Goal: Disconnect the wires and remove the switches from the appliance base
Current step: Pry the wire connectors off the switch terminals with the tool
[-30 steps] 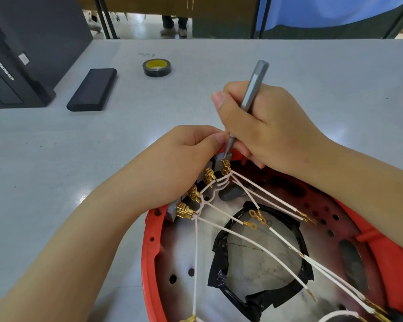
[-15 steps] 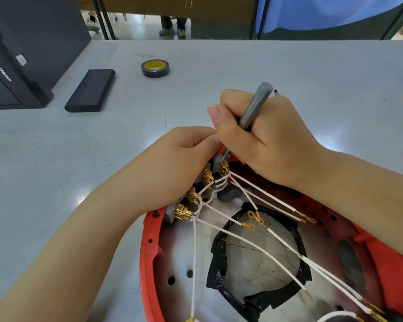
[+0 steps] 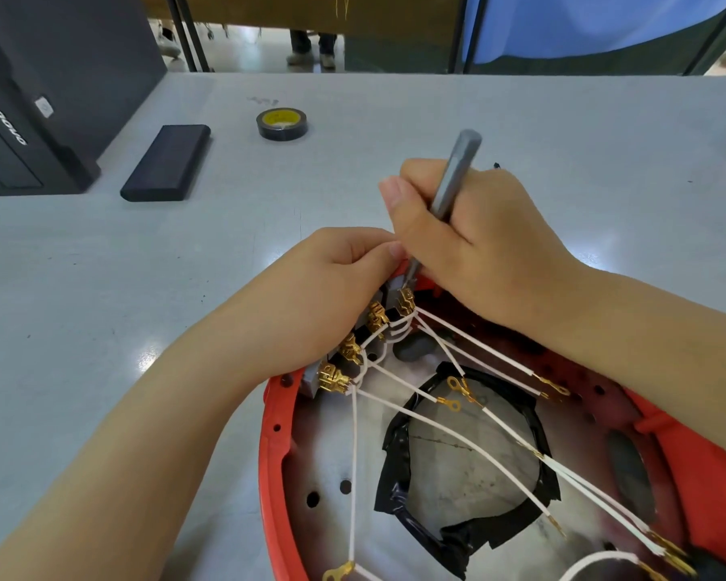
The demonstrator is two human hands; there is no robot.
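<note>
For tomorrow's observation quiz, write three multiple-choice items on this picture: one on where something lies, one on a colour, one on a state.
1. Where does the roll of tape lie?
A. On the table beyond the hands
B. Inside the base
C. On the black case

2. What colour is the rim of the appliance base?
A. Blue
B. Red
C. Green

3. What is the right hand doing?
A. Lying flat on the table
B. Gripping a grey tool
C. Holding the tape

Answers:
1 A: the roll sits on bare table, right of the black case.
2 B: the rim is plainly red.
3 B: its fingers curl round the grey tool, whose tip is at the switches beside the left hand.
</note>
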